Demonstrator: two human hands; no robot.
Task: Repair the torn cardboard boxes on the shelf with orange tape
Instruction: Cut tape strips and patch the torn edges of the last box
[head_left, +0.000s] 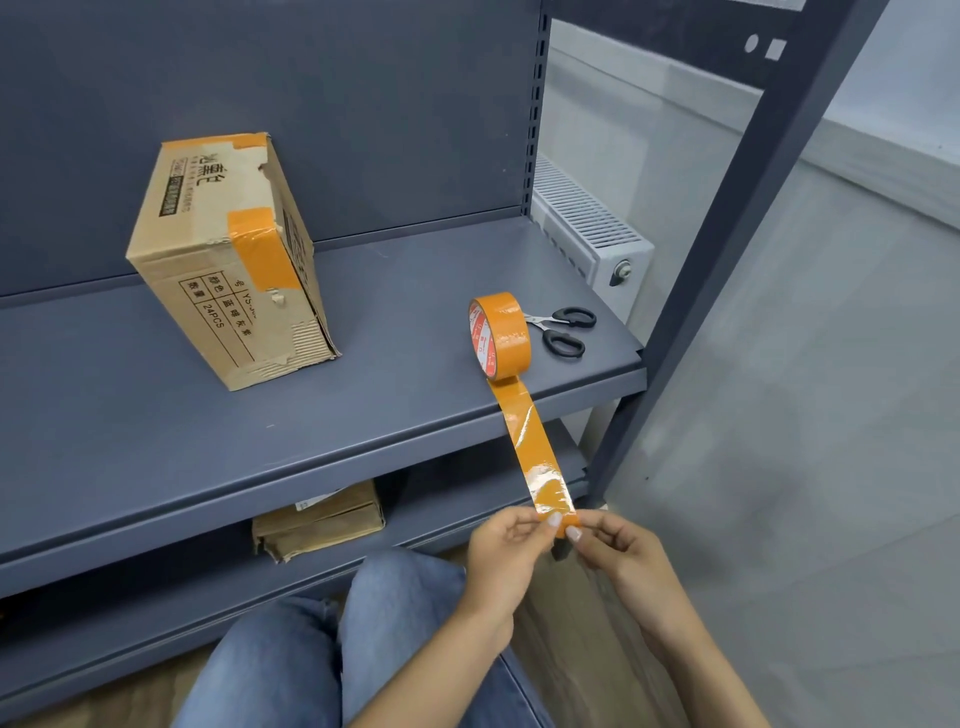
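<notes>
A roll of orange tape stands on edge near the right end of the grey shelf. A long strip of tape runs from it over the shelf's front edge. My left hand and my right hand both pinch the strip's free end below the shelf. A torn cardboard box stands on the shelf at the left, with orange tape patches on its top edge and its corner. Its lower right edge is ragged.
Black-handled scissors lie just behind the roll. A second, flattened cardboard box sits on the lower shelf. The dark upright post of the rack stands to the right, with a white radiator behind. My jeans-clad knees are below.
</notes>
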